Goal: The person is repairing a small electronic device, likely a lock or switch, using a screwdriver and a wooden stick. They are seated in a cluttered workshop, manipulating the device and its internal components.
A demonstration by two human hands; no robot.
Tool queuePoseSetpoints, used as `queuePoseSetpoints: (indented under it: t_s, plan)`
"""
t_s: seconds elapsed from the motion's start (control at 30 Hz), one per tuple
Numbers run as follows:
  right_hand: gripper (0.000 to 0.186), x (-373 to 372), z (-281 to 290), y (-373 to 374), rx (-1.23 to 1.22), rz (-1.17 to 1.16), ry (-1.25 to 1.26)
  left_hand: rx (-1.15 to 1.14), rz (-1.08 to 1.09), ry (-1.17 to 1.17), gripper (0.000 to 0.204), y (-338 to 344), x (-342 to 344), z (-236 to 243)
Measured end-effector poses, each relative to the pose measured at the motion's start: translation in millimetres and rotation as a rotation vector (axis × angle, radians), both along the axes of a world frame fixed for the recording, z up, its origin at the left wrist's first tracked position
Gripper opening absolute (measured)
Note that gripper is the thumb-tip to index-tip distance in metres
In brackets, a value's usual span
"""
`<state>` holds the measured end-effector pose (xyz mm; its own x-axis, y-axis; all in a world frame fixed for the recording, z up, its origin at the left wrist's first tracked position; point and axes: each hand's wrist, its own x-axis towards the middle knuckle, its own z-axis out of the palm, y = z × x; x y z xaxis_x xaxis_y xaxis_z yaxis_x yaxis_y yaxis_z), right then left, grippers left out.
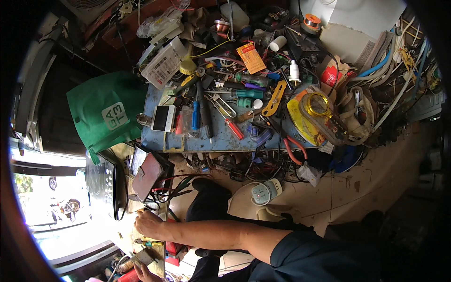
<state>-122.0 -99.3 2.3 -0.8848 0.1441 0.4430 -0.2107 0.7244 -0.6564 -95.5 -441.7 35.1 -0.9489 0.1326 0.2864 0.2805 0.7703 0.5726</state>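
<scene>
From the middle of my view, I count two hands at seven o'clock, my right hand (149,224) and my left hand (145,273); one brown case (147,182) at eight; one white phone (163,118) at ten; one solder spool (311,21) at one; one gold-rimmed magnifier (317,104) at two; one pair of red-handled pliers (295,150) at three; one power strip (265,191) at five.

The worktop (150,138) is coloured blue, mottled with darker marks. At its left, a green bag (91,105) is marked with a pale patch; below its left end, a case (148,182) is covered in reddish brown. On it, one screwdriver (233,129) is handled in red, another screwdriver (195,115) in blue. Below it, tan floor tiles (345,199) are crossed by dark lines.
</scene>
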Motion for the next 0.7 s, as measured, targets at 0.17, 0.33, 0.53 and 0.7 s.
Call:
queuePoseSetpoints:
  t_s: [0.17, 0.33, 0.53, 0.7]
  plan:
    - [0.015, 2.5, 5.7, 7.2, 0.009, 0.089, -0.064, 0.008, -0.001, -0.002, 0.033, 0.8, 1.8, 0.4]
    - [0.015, 4.7, 3.2, 7.7, 0.010, 0.065, -0.046, 0.035, 0.038, -0.043, 0.036, 22.9, 11.3, 9.5]
    - [0.011, 0.6, -6.5, -2.1, 0.150, -0.063, 0.070, 0.552, 0.131, -0.319, 0.060, -3.6, -12.3, 2.6]
    - [0.015, 59.1, 20.5, 38.5, 0.004, 0.099, 0.055, 0.659, 0.119, -0.301, 0.056, -0.6, -5.9, 4.7]
